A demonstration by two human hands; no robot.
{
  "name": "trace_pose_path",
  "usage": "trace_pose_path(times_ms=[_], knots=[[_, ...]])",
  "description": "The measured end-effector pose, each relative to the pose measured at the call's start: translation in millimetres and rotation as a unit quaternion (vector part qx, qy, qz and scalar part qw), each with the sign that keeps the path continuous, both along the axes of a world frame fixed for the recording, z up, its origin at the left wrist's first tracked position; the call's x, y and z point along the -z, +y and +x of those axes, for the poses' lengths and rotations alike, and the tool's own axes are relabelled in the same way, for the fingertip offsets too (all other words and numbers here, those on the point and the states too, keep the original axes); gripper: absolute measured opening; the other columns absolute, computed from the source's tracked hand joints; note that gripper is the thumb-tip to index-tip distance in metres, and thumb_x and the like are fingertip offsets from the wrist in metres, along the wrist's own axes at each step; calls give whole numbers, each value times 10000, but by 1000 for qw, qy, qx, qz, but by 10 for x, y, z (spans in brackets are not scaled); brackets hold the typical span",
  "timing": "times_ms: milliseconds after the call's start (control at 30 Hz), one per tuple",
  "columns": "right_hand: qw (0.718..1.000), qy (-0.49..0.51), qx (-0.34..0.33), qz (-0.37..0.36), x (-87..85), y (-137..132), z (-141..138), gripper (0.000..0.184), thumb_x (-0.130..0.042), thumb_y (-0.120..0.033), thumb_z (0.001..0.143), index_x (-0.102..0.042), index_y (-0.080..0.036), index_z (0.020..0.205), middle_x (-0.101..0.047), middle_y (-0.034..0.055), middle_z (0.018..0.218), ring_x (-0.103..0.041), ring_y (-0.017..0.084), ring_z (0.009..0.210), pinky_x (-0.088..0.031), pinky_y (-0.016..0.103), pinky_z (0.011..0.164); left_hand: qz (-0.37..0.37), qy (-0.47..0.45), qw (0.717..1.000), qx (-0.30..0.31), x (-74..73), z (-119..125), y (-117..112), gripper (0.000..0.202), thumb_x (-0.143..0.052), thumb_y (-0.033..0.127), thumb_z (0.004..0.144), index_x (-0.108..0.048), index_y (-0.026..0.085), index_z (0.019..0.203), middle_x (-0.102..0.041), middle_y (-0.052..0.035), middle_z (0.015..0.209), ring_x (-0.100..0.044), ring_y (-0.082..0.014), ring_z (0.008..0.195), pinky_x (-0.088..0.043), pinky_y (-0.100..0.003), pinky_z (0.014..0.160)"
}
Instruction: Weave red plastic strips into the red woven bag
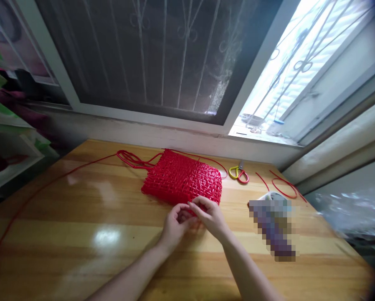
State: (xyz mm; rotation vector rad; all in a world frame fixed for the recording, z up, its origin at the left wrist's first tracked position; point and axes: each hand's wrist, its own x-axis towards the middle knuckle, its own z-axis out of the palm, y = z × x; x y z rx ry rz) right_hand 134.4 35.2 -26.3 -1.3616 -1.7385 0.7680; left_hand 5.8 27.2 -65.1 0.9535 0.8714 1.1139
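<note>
Red cord, woven tight into a rectangular panel [178,175], sits right at the centre of the action, lying on the glossy striped wooden table [118,234] with its near edge at the person's fingers! Left hand [173,228] at that edge, fingers curled in, thumb brought towards them. Right hand [215,218] just beside it, thumb and forefinger drawn together, the fingertips of both hands meeting, or very nearly. Is a strand pinched in there? Too small to tell, and I can't call either grip for certain. Out to the left, a bunch of looped red cords [133,161] spills off the panel's end, and one long thin red strand [57,177] sweeps away down the tabletop. On the right, scissors with one yellow and one red handle [243,177] lie near the panel's far corner; beyond them, a curled red offcut [287,195] by the table's edge, near a white round object [270,196], partly pixelated.
</note>
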Motion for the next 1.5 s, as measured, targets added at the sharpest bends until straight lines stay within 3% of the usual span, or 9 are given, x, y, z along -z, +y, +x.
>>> trace_pose_path(times_ms=[167,400,500,633,867,1033,1167,1500], knots=[[995,-6,-2,-97,-69,-42,-25,278,-468,-307,791,-428,-182,546,-460,-33,512,-410,91,496,-298,190,453,68,65,995,-18,24,-84,-100,305,-519,356,812,-499,176,1057,-614,-35,810,-584,-137,753,-458,-247,702],[976,-193,95,-42,-93,-101,-165,250,-473,-212,689,-363,-173,467,-423,-31,462,-378,88,481,-232,204,476,155,190,968,-48,13,-93,-160,277,-454,283,847,-542,198,1095,-577,-71,995,-570,-154,840,-466,-273,742],[967,-228,106,-25,-69,-97,-175,267,-461,-241,711,-377,-170,467,-440,-26,457,-375,85,470,-225,209,484,177,217,958,-66,1,-112,-107,293,-446,250,844,-552,201,1113,-543,-62,961,-553,-144,819,-463,-281,767],[955,-267,125,-21,-50,-90,-171,279,-464,-259,726,-412,-168,467,-479,-16,454,-369,85,461,-214,217,492,185,226,955,-44,48,-125,-59,337,-438,220,836,-539,192,1156,-535,-55,918,-547,-143,805,-464,-288,772],[948,-284,136,-52,-84,-86,-174,286,-472,-259,732,-465,-167,461,-525,-4,459,-382,82,452,-185,224,486,136,196,971,-10,146,-72,-33,397,-509,206,771,-527,172,1166,-567,-68,942,-556,-154,824,-460,-286,771],[945,-287,138,-73,-105,-77,-171,262,-483,-246,712,-482,-168,462,-522,-10,453,-374,80,449,-166,228,479,63,130,989,-5,116,-60,68,311,-554,214,710,-554,140,1012,-545,-17,764,-524,-121,686,-452,-268,698],[942,-295,138,-81,-110,-53,-168,259,-495,-252,712,-491,-169,466,-514,-15,450,-364,79,448,-164,226,472,40,101,994,1,91,-65,100,305,-556,194,679,-552,134,978,-532,-7,751,-515,-114,688,-442,-252,687],[936,-342,56,-63,-117,-20,46,256,-501,-205,770,-511,-169,516,-509,-19,469,-376,78,431,-174,224,448,22,107,994,4,10,-29,13,433,-569,209,683,-544,124,1107,-520,8,742,-492,-94,664,-431,-228,638]])
